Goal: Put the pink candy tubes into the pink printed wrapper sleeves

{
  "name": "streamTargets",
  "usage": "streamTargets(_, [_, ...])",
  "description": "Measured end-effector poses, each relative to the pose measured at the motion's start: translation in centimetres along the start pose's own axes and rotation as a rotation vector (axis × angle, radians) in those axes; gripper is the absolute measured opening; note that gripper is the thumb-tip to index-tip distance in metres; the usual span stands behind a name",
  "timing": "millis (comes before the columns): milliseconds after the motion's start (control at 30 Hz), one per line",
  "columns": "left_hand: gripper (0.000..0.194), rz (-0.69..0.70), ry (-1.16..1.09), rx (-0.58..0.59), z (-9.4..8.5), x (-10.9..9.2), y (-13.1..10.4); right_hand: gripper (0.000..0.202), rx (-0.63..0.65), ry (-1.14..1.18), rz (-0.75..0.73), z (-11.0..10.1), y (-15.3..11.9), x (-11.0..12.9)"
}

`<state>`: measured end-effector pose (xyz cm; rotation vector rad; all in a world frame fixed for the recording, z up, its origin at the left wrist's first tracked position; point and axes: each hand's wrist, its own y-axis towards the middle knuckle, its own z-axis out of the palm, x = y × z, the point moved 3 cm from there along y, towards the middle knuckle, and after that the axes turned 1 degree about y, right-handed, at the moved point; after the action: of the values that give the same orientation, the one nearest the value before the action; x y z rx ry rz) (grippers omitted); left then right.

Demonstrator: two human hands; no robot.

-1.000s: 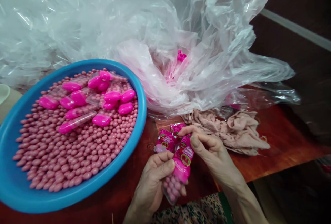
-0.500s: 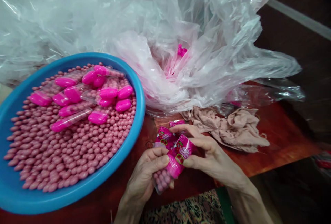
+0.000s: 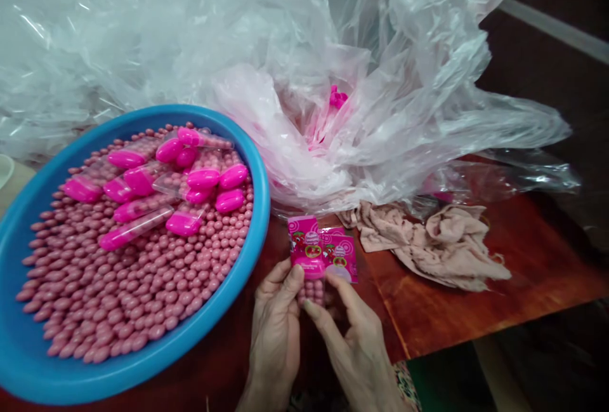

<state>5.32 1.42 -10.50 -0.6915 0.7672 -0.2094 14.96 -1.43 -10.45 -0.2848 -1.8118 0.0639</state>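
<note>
My left hand [image 3: 278,317] is closed on a small clear container of pink balls [image 3: 311,291], its thumb pressed along the left side. A pink printed wrapper [image 3: 306,240] stands up around the container's pink top. The fingers of my right hand [image 3: 352,332] pinch the container's lower right side. Just behind it, more pink printed wrappers [image 3: 345,253] lie on the table. To the left, a blue basin [image 3: 259,209] holds loose pink balls [image 3: 143,279] and several filled clear containers with bright pink caps [image 3: 183,223].
A heap of clear plastic bags [image 3: 409,101] spreads across the back, with bright pink pieces [image 3: 337,98] inside one. A crumpled beige cloth [image 3: 438,247] lies on the reddish table [image 3: 438,317] at right. At the far left edge is part of a pale container [image 3: 9,177].
The wrapper has gone from tilted beside the container to upright over its top. My right hand has moved from the wrapper down to the container's lower side. The view has shifted slightly.
</note>
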Motion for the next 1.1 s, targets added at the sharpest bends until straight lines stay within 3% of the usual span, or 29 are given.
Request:
streamTargets(100, [0.013,0.009,0.014,-0.022,0.0,0.1,-0.3,0.019,0.004,0.017,0.013,0.4,0.2,0.0])
streamTargets(300, [0.013,-0.006,-0.038,-0.076,-0.3,0.2,-0.6,0.023,0.126,0.190,0.156,0.9,-0.1,-0.2])
streamTargets(433, [0.014,-0.026,0.078,0.118,0.2,-0.7,-0.4,0.024,0.137,0.230,0.203,1.0,-0.2,-0.2])
streamTargets(500, [0.017,0.005,0.163,0.172,0.3,-1.4,-0.2,0.025,0.178,0.199,0.193,1.1,-0.3,-0.3])
streamTargets(633, [0.013,0.019,0.229,0.136,0.3,-1.7,0.0,0.029,0.177,0.097,0.180,0.9,-0.9,-1.1])
streamTargets(833, [0.018,-0.098,0.134,0.109,0.7,-0.1,-0.7,0.029,-0.001,0.026,0.106,0.0,-2.1,-1.1])
streamTargets(1100, [0.019,-0.162,0.026,0.053,0.0,1.5,-1.6,0.021,0.062,-0.014,-0.039,-0.3,-1.6,0.1])
